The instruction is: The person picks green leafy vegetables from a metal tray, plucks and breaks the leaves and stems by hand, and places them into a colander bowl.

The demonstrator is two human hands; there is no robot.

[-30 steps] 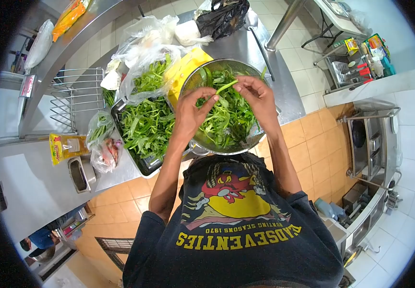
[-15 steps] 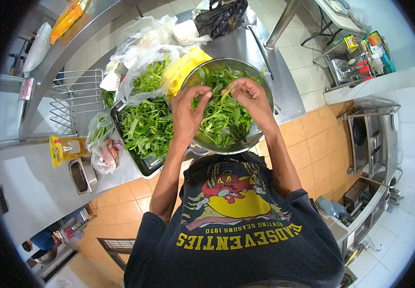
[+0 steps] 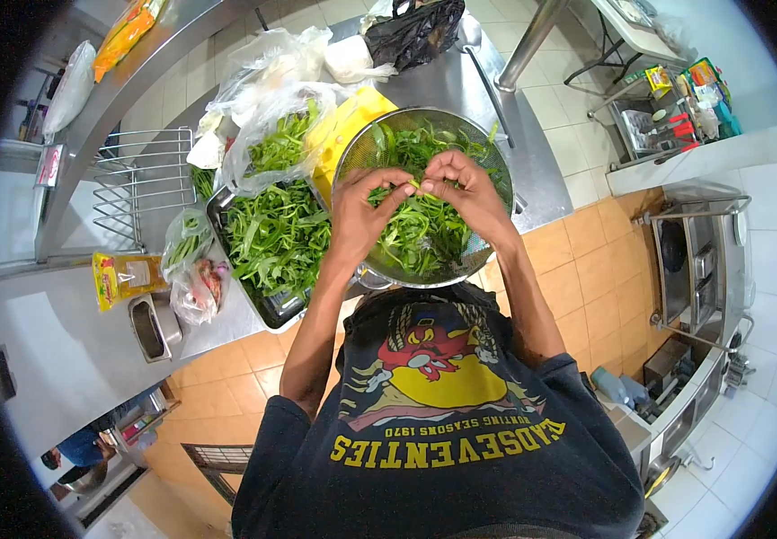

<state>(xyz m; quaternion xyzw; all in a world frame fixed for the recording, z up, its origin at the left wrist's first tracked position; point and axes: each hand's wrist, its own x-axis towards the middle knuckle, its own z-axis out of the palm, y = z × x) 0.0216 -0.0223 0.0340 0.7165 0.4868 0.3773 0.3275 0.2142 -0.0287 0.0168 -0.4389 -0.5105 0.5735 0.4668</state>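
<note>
Over a round mesh strainer [image 3: 481, 269] full of leafy greens [image 3: 424, 238], both my hands meet fingertip to fingertip. My left hand [image 3: 363, 211] pinches one end of a short light-green stem [image 3: 415, 186]. The other end is pinched in my right hand [image 3: 469, 199], its fingers curled. To the left, a dark rectangular tray [image 3: 273, 316] carries more long-leaved greens [image 3: 273, 235]. Behind it, a clear plastic bag [image 3: 243, 175] lies partly around further greens. A yellow dotted piece of packaging or cloth [image 3: 339, 135] sits between bag and strainer.
A black plastic bag [image 3: 413, 36] and a long-handled ladle [image 3: 487, 90] lie on the steel table [image 3: 532, 175]. At left stand a wire rack [image 3: 141, 184], a yellow pouch [image 3: 128, 277] and small bags of food [image 3: 195, 292]. A metal post [image 3: 528, 45] rises at the back.
My hands have come together, so the fingertips now nearly touch at the stem. My right hand has shifted slightly left and down, my left slightly right.
</note>
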